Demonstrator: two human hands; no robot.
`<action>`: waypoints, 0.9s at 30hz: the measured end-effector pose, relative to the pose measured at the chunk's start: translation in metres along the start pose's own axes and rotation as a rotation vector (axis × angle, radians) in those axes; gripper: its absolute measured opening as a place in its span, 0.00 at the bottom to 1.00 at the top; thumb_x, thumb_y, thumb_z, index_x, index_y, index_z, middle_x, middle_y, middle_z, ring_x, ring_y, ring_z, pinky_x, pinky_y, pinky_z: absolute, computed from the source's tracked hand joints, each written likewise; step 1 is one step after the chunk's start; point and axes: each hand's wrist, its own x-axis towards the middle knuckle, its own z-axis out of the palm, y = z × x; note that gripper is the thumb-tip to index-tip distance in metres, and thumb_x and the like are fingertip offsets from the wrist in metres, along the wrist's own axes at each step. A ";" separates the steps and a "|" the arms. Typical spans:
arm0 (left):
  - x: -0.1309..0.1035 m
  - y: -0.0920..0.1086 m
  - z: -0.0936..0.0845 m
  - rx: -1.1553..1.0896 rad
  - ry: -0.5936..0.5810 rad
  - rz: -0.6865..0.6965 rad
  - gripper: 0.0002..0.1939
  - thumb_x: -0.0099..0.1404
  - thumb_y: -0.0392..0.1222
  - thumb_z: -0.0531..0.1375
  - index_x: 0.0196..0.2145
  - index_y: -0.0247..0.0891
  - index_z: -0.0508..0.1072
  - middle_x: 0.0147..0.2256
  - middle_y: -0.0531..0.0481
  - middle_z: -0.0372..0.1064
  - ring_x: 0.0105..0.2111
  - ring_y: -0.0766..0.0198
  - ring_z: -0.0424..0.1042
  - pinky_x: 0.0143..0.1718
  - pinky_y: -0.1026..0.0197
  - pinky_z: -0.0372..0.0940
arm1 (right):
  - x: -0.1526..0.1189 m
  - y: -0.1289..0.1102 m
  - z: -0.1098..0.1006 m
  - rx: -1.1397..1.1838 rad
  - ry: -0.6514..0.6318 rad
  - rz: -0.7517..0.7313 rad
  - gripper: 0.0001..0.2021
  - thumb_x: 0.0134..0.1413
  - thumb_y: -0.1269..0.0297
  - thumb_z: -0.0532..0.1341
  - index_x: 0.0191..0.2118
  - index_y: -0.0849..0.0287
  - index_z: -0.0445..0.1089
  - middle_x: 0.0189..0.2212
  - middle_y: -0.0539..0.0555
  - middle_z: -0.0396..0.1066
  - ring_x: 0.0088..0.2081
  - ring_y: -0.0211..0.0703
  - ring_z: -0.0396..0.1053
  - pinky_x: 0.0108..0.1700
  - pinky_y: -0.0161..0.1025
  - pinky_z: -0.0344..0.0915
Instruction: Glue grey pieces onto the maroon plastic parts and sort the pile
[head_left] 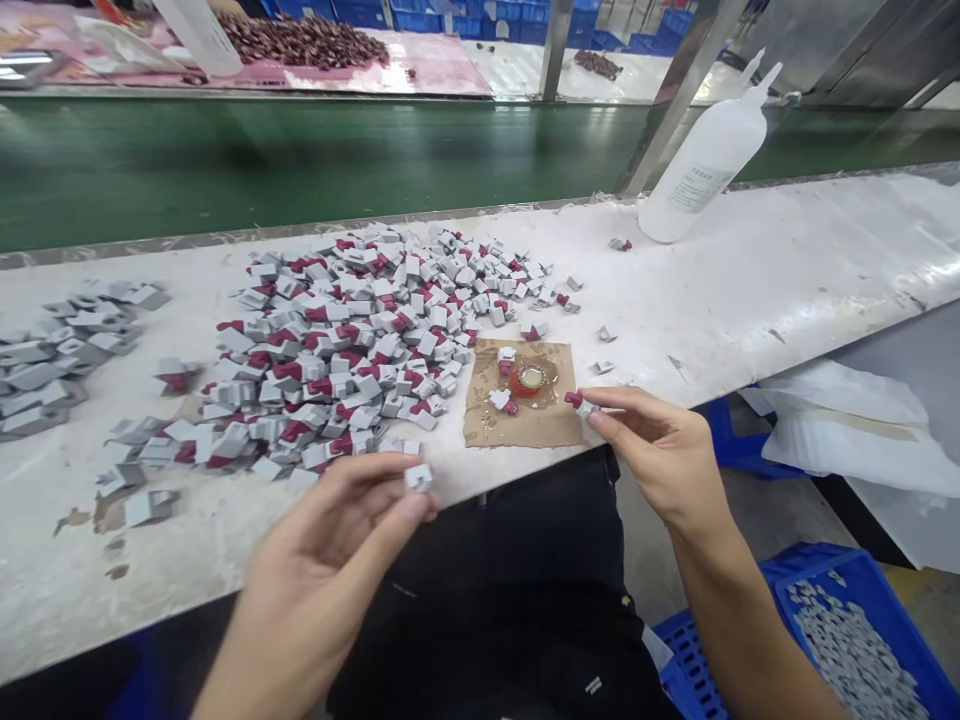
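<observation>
At left hand (326, 550), pinched grey piece (418, 478); right hand (667, 448), maroon-grey piece (575, 399).

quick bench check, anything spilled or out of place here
Yes: shiny, wet-looking patches lie on the cardboard outside the small round container, like a spill. Brown stains mark the white tabletop at lower left, and one gray-and-maroon piece sits apart beside the white bottle.

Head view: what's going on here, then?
The left hand holds a small light-grey plastic part. The right hand pinches a grey-and-maroon part by the right edge of a wet-looking cardboard square. On the cardboard sit a small round dish and two similar two-tone parts. A large pile of parts lies to its left.
</observation>
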 end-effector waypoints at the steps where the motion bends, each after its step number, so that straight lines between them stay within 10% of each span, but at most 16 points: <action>1: 0.002 0.003 0.009 -0.038 -0.062 -0.015 0.23 0.62 0.60 0.76 0.46 0.43 0.82 0.37 0.47 0.83 0.37 0.58 0.84 0.42 0.63 0.82 | 0.002 -0.002 0.004 0.005 0.013 -0.017 0.08 0.65 0.60 0.75 0.48 0.45 0.89 0.49 0.53 0.87 0.52 0.51 0.85 0.55 0.47 0.85; 8: 0.015 0.009 0.044 -0.239 -0.148 0.023 0.15 0.62 0.49 0.78 0.41 0.46 0.80 0.40 0.53 0.76 0.41 0.67 0.81 0.45 0.71 0.79 | 0.017 -0.007 0.031 -0.015 0.001 -0.095 0.09 0.67 0.64 0.73 0.50 0.49 0.88 0.52 0.54 0.86 0.55 0.52 0.84 0.57 0.48 0.84; 27: 0.028 0.013 0.058 -0.357 -0.137 0.014 0.15 0.58 0.42 0.81 0.41 0.43 0.83 0.36 0.54 0.82 0.35 0.69 0.82 0.37 0.73 0.78 | -0.002 -0.026 0.034 0.159 -0.084 -0.030 0.09 0.64 0.66 0.75 0.48 0.46 0.89 0.48 0.52 0.87 0.51 0.48 0.86 0.55 0.42 0.86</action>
